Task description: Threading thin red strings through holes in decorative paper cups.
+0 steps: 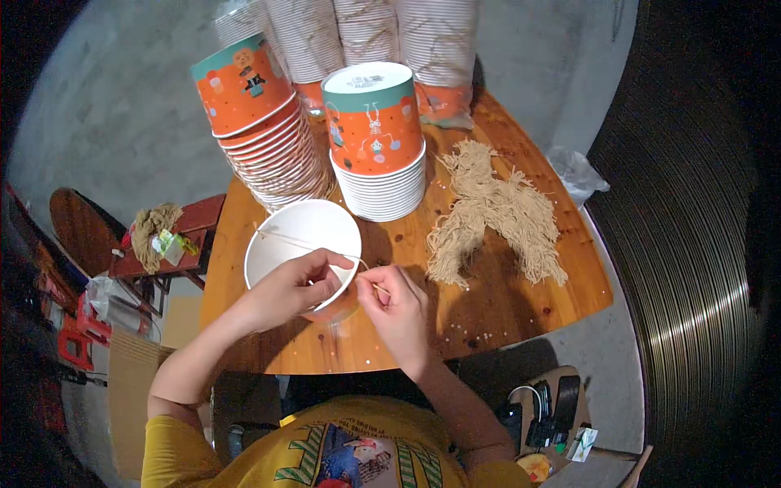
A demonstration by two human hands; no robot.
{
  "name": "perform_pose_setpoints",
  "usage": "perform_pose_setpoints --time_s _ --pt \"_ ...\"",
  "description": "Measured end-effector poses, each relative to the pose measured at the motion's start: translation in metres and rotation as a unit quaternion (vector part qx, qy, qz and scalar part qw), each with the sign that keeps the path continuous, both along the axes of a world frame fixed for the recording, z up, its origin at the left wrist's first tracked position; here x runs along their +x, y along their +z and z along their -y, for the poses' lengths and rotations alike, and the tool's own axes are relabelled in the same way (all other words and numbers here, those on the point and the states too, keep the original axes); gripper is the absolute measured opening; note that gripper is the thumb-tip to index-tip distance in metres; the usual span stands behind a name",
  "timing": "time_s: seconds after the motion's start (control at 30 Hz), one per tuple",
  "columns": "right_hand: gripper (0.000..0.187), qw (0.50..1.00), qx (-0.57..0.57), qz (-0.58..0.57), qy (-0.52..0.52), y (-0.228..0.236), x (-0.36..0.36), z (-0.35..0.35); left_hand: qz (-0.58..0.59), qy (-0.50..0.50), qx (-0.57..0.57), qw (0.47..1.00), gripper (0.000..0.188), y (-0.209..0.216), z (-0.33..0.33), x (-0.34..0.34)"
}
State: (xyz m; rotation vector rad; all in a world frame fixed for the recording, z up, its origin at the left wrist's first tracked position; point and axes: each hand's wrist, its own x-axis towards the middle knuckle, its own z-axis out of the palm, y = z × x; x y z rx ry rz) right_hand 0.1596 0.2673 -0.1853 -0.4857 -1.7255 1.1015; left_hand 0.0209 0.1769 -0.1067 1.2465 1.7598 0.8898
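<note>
A paper bucket (302,231), white inside, stands before me at the table's left side with its mouth tilted toward me. A thin beige string (281,237) crosses the mouth from the far left rim toward my hands. My left hand (294,286) is at the near rim, fingers curled on the string by the index fingertip. Just right of the rim, my right hand (396,313) pinches the string, and a short end shows between thumb and fingers. Part of the string is hidden by my fingers.
Behind the bucket rise an upside-down stack of orange buckets (376,122) and a leaning stack (252,89). Bagged white stacks (439,41) stand farther back. Bundles of beige strings (496,211) lie on the wooden table (561,305) at right. A red bench (207,215) stands left.
</note>
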Motion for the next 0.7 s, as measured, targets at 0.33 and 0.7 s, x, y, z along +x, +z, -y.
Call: perform_pose_setpoints --time_s 0.33,0.7 --pt "0.009 1.0 0.016 -0.011 -0.004 -0.003 -0.004 0.001 -0.098 -0.048 0.02 0.994 0.01 -0.008 -0.013 -0.006" --pt "0.014 0.982 0.165 0.084 0.045 0.015 0.019 -0.034 0.239 0.063 0.059 0.967 0.01 0.001 -0.016 -0.009"
